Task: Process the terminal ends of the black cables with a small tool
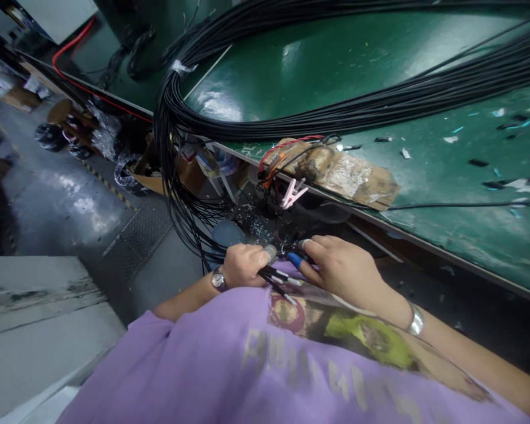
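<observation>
My left hand (244, 265), a watch at its wrist, is closed round a bunch of black cables just above my lap. Several cable ends (279, 275) stick out past its thumb, some with white tips. The thumb has a greyish covering. My right hand (347, 268) is just to the right, with a blue cover (295, 259) on its thumb and a pale wrap on a finger. Its thumb and finger come close together near the cable ends; whatever lies between them is too small to make out. The long cable bundle (164, 112) loops down from the bench to my left hand.
The green bench (291, 53) carries the cable coil and scattered black, white and blue scraps. At its near edge lie a taped cardboard piece (353, 176), red and black wires, and a pink clip (292, 194). A blue round object (228, 234) is below. Boxes and bags line the floor at left.
</observation>
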Demonstrator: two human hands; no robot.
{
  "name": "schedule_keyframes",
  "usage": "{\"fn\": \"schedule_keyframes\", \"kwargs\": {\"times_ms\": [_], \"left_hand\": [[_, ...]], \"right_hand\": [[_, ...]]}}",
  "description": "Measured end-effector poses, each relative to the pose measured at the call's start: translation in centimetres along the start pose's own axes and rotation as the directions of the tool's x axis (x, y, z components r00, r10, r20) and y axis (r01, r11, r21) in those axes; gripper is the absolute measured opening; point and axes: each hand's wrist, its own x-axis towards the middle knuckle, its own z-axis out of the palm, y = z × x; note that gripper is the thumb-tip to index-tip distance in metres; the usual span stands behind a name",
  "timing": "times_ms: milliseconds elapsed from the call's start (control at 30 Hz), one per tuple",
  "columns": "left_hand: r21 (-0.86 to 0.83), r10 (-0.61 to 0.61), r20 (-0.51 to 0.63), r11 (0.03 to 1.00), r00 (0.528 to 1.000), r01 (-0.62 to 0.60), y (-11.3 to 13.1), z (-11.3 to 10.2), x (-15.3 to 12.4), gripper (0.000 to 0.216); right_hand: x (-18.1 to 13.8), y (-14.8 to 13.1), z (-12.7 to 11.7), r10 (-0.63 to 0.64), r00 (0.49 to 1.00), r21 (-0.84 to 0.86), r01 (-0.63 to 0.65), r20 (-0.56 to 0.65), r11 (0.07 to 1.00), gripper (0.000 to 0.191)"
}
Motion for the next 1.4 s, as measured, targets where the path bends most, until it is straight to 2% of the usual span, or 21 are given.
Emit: {"fn": "schedule_keyframes", "kwargs": {"times_ms": [200,333,433,500,533,600,700,767,833,867,967,1133,1267,1400], "left_hand": [[0.003,-0.006,-0.006,1.0,1.0,0.006,0.0,0.0,0.0,0.03],[-0.023,-0.018,0.004,1.0,1.0,0.018,-0.1,0.2,-0.4,0.028],[-0.115,-0.065,0.057,0.991,0.996,0.071,-0.4,0.4,-0.9,0.027],[-0.235,-0.165,0.163,0.951,0.973,0.2,-0.4,0.5,-1.2,0.025],[-0.303,-0.226,0.243,0.906,0.943,0.295,-0.4,0.4,-1.2,0.025],[-0.414,-0.348,0.402,0.756,0.847,0.508,-0.1,0.3,-1.0,0.028],[-0.522,-0.531,0.508,0.436,0.678,0.733,0.3,-0.2,0.1,0.036],[-0.579,-0.628,0.517,0.244,0.582,0.778,0.4,-0.6,1.0,0.041],[-0.606,-0.649,0.54,0.144,0.537,0.783,0.4,-1.0,1.7,0.046],[-0.613,-0.652,0.543,0.123,0.529,0.781,0.4,-1.2,2.0,0.046],[-0.622,-0.666,0.526,0.122,0.529,0.773,0.4,-1.2,2.0,0.045],[-0.597,-0.683,0.494,0.184,0.538,0.781,0.8,-0.4,1.3,0.044],[-0.504,-0.677,0.453,0.343,0.58,0.793,0.8,-0.1,0.4,0.04],[-0.352,-0.622,0.411,0.567,0.667,0.745,0.5,-0.1,-0.4,0.03]], "right_hand": [[-0.2,0.1,0.9,0.066,0.998,0.172,-0.061,-0.023,0.983,0.024],[-0.1,0.2,1.7,0.127,0.991,0.274,-0.114,-0.03,0.955,0.032],[0.1,0.7,2.4,0.064,0.99,0.298,-0.025,-0.122,0.954,0.039],[0.2,1.1,2.7,-0.017,0.978,0.28,0.077,-0.21,0.957,0.04],[0.2,1.2,2.8,-0.058,0.966,0.262,0.126,-0.252,0.957,0.041],[0.4,1.5,2.9,-0.133,0.938,0.218,0.21,-0.321,0.953,0.042],[0.5,1.6,2.9,-0.264,0.904,0.154,0.329,-0.337,0.932,0.044],[0.6,1.6,3.0,-0.311,0.902,0.119,0.358,-0.299,0.926,0.044],[0.5,1.7,3.1,-0.279,0.92,0.078,0.311,-0.275,0.947,0.042],[0.5,1.7,3.2,-0.243,0.93,0.056,0.268,-0.275,0.962,0.04],[0.3,1.6,3.0,-0.155,0.94,-0.001,0.162,-0.304,0.987,0.035],[0.2,1.0,1.6,-0.153,0.933,-0.06,0.141,-0.325,0.988,0.031],[0.5,0.6,1.1,-0.149,0.943,-0.086,0.129,-0.299,0.988,0.03],[0.6,0.4,1.1,-0.111,0.962,-0.081,0.093,-0.249,0.992,0.026]]}}
